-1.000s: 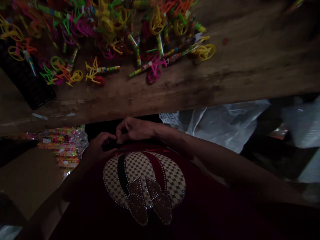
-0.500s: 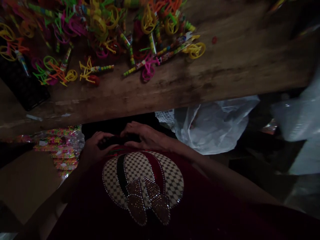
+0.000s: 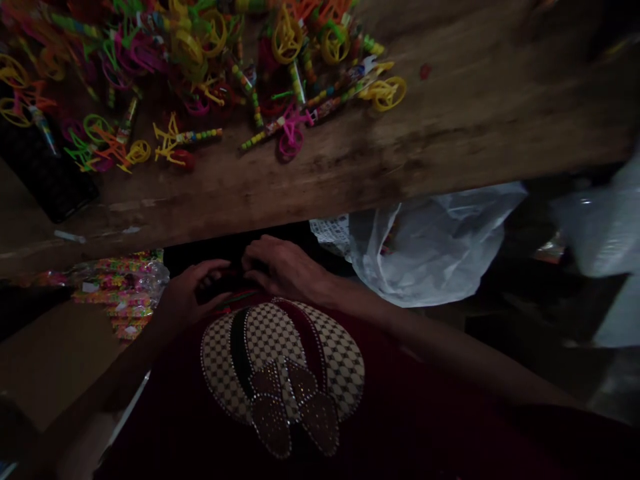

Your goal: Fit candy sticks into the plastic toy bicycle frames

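Both hands are low at my waist, in shadow below the table edge and just past the hem of my dark red shirt (image 3: 400, 400). My left hand (image 3: 193, 290) is curved, its thumb and forefinger apart with a dark gap between them; I see nothing held there. To its right, my right hand (image 3: 285, 267) has its fingers bent inward and closed. Whatever those fingers may hold is hidden in the dark. The shirt's checked, studded patch (image 3: 280, 333) is just below the hands.
Colourful plastic toy bicycles with candy-filled tubes (image 3: 200, 60) are heaped on the wooden table (image 3: 450, 133). A black tray-like object (image 3: 55, 180) lies at left. Below are packed candy strips (image 3: 130, 293), a cardboard surface (image 3: 55, 353) and a white plastic bag (image 3: 435, 247).
My right hand's fingers have curled in more, and its thumb has drawn closer to them. The left hand has shifted only slightly. The view has moved a little.
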The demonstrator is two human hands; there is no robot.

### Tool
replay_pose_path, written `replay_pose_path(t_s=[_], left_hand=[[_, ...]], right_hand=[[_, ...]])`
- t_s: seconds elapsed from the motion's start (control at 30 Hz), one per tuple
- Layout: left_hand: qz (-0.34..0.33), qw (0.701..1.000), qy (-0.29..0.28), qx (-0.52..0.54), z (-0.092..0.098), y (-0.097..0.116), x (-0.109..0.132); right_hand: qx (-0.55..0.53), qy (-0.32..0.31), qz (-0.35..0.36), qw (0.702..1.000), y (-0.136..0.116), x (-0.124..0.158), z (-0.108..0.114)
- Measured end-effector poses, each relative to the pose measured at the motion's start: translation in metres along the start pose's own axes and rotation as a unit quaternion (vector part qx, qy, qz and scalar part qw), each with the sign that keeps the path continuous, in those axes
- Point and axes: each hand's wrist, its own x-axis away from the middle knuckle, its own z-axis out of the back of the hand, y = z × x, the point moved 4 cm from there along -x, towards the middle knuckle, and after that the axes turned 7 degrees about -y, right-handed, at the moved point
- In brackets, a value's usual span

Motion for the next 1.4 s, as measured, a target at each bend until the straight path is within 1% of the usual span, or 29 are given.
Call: replay_pose_path(t_s=[0.1,0.17,0.23,0.27,0.33,0.4,0.47,0.57,0.63,0.77,0.83,0.97,1.07,1.13,1.27,1.4], left_hand=[[-0.001,0.996,-0.064,-0.055,0.007,0.011,-0.007],[-0.001,0.99,-0.076,-0.115,0.011,0.02,-0.014],[0.001,0.983,-0.076,-0.166,0.013,0.027,-0.02],[0.004,0.981,-0.075,-0.178,0.013,0.029,-0.022],[0.006,0.982,-0.073,-0.174,0.012,0.03,-0.025],[0.0,0.986,-0.054,-0.16,0.011,0.026,-0.026],[-0.015,0.987,-0.034,-0.155,0.011,0.019,-0.027],[-0.045,0.988,-0.019,-0.145,0.013,0.008,-0.029],[-0.068,0.989,-0.015,-0.127,0.015,0.004,-0.029],[-0.088,0.991,-0.008,-0.099,0.018,-0.003,-0.026],[-0.087,0.992,-0.016,-0.094,0.015,-0.006,-0.024],[-0.065,0.996,-0.033,-0.053,0.007,-0.012,-0.022],[-0.033,0.999,-0.029,-0.012,0.002,-0.016,-0.02],[-0.014,1.0,-0.021,0.016,-0.001,-0.017,-0.018],[0.027,0.998,0.003,0.049,-0.002,-0.019,-0.013],[0.058,0.997,-0.016,0.049,-0.003,-0.016,-0.012]], right_hand=[[0.068,-0.023,-0.018,0.997,-0.015,-0.004,0.004],[0.108,-0.049,-0.056,0.991,-0.023,-0.006,0.009],[0.113,-0.086,-0.1,0.985,-0.025,-0.008,0.015],[0.097,-0.108,-0.115,0.983,-0.023,-0.009,0.017],[0.032,-0.154,-0.13,0.979,-0.016,-0.009,0.017],[-0.055,-0.176,-0.13,0.974,-0.008,-0.009,0.014],[-0.097,-0.158,-0.134,0.973,-0.004,-0.01,0.011],[-0.048,-0.109,-0.159,0.98,-0.005,-0.013,0.009],[-0.05,-0.105,-0.175,0.978,-0.005,-0.014,0.006],[-0.196,-0.104,-0.178,0.959,0.007,-0.018,-0.002],[-0.203,-0.094,-0.173,0.959,0.014,-0.02,-0.007],[-0.144,-0.082,-0.179,0.97,0.016,-0.022,-0.016],[-0.132,-0.072,-0.195,0.969,0.016,-0.024,-0.019],[-0.156,-0.066,-0.2,0.965,0.017,-0.024,-0.021],[-0.24,-0.047,-0.216,0.945,0.022,-0.022,-0.024],[-0.292,-0.064,-0.219,0.929,0.02,-0.02,-0.024]])
